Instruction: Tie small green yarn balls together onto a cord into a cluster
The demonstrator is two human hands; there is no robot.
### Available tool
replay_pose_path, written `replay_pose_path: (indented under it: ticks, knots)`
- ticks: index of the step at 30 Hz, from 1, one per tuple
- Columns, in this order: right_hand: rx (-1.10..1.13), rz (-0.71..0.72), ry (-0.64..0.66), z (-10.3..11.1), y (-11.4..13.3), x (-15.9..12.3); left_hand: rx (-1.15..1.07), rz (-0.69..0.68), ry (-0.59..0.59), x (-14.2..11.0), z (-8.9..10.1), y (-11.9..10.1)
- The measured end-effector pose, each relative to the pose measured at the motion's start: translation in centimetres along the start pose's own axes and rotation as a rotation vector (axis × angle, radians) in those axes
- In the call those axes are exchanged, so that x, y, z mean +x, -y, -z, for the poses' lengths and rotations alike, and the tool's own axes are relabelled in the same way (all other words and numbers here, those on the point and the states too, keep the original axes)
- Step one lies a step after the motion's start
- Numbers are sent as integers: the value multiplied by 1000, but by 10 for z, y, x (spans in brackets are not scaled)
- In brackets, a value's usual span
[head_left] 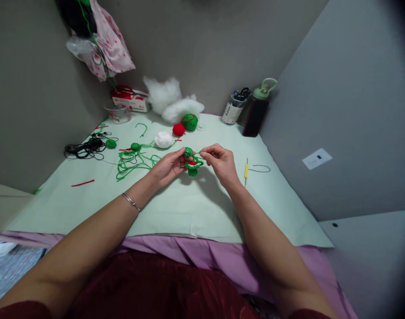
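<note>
Between the fingers of my left hand [171, 167] is a small crocheted piece [193, 166], green with a red and white part, its round green top [188, 151] at my fingertips. My right hand [220, 160] pinches a thin green strand of yarn [198, 153] that runs to the piece. Whether a needle is also in that pinch is too small to tell. To the right of my right hand lies a yellow-handled crochet hook [246, 171] beside a dark loop of cord [261, 169].
Left of my hands lie tangled green yarn [131, 164], black cord [89, 146] and a red strand [83, 182]. Behind are white [163, 139], red [179, 129] and green yarn balls [190, 122], white stuffing [182, 108], a clear cup [118, 114], a pen holder [232, 110] and a bottle [261, 93].
</note>
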State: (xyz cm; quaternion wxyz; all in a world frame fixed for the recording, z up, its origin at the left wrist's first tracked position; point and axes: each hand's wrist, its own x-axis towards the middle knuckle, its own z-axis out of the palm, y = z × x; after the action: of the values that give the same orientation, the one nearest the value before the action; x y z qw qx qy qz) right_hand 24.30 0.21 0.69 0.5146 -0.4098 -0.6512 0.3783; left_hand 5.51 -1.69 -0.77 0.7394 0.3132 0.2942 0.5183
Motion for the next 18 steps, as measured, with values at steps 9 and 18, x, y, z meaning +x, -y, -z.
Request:
replay_pose_path:
  ticks: [9,18]
  knots:
    - [-141,60,-13,-3,3,-4,115,-62,2,-1,2,3]
    - [97,-146,156,3,-8,4,157,-91,56,-3,1,4]
